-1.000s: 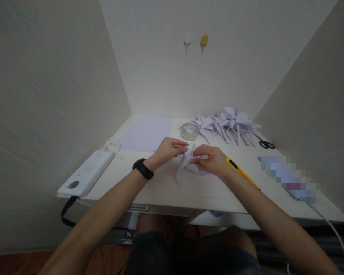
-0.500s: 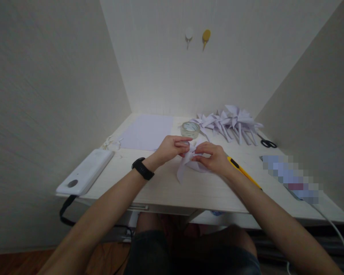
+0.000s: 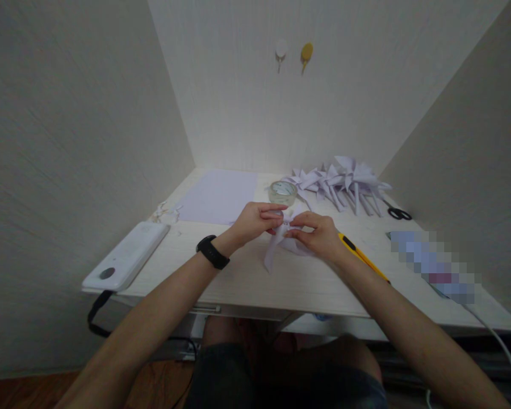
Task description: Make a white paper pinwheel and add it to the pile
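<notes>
Over the middle of the desk, my left hand (image 3: 259, 221) and my right hand (image 3: 315, 232) meet at a white paper pinwheel (image 3: 274, 247). The left fingers pinch its folded paper near the centre from the left side. From the right, thumb and forefinger grip the same centre. One paper blade hangs down toward me, and the fingers cover much of the rest. Just behind the hands stands a roll of clear tape (image 3: 283, 194). A yellow utility knife (image 3: 363, 257) lies beside my right forearm.
Several finished paper pinwheels (image 3: 344, 179) are piled at the back right, with black-handled scissors (image 3: 399, 213) beside them. Paper sheets (image 3: 221, 196) lie at the back left, near paper scraps (image 3: 167, 212). A white device (image 3: 128, 255) sits at the left edge, a blurred-out phone-like object (image 3: 430, 267) at the right.
Both hands stay at nearly the same spot on the pinwheel. The right fingers have shifted very slightly at its centre; the other things have not moved.
</notes>
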The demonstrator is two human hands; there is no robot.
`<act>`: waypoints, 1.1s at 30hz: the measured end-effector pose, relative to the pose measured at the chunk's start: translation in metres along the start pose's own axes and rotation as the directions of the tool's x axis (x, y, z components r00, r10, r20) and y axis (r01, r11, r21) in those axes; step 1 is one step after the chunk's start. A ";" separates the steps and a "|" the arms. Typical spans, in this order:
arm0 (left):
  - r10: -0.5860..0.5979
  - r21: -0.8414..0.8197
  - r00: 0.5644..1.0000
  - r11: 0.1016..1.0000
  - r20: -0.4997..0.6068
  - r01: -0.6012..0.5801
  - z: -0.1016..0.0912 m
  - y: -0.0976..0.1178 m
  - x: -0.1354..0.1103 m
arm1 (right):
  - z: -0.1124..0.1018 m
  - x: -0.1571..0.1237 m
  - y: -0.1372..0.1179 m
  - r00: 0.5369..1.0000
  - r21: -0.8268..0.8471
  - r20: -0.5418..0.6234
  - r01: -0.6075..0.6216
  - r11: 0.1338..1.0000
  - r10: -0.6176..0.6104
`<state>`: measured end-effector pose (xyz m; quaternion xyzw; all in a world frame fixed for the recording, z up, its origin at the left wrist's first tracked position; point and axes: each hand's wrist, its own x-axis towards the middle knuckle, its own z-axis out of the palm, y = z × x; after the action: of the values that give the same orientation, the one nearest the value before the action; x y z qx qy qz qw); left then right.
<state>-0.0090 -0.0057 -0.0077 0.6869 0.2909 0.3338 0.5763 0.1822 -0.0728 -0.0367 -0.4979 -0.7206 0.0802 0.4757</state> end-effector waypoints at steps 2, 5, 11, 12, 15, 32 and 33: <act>-0.004 -0.021 1.000 1.000 -0.010 0.004 0.000 0.000 0.000 | 0.001 0.000 -0.001 0.999 0.027 -0.032 -0.017 1.000 0.018; -0.002 -0.028 0.999 1.000 -0.034 0.001 0.000 0.000 -0.001 | 0.001 0.000 -0.003 0.998 0.065 -0.067 -0.001 0.998 0.005; 0.040 0.014 0.999 0.999 -0.019 -0.040 -0.001 0.000 -0.001 | 0.001 0.000 -0.005 0.997 0.059 -0.072 -0.001 0.998 0.006; 0.051 0.025 0.999 0.998 -0.016 -0.050 -0.001 -0.001 -0.001 | 0.001 0.001 -0.004 0.997 0.061 -0.078 -0.002 0.998 0.007; 0.062 0.036 0.998 0.997 -0.014 -0.061 -0.001 -0.001 -0.001 | 0.002 0.001 -0.005 0.995 0.091 -0.097 -0.028 0.995 0.037; 0.079 -0.065 0.991 0.994 -0.106 -0.086 0.001 -0.006 0.001 | 0.002 0.003 -0.010 0.958 0.186 -0.155 -0.210 0.960 0.240; 0.069 -0.086 0.991 0.993 -0.113 -0.079 0.002 -0.006 0.001 | 0.002 0.003 -0.010 0.960 0.190 -0.153 -0.206 0.960 0.236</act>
<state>-0.0070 -0.0046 -0.0136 0.6511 0.2811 0.4050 0.5772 0.1740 -0.0742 -0.0303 -0.5377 -0.6064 0.1510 0.5660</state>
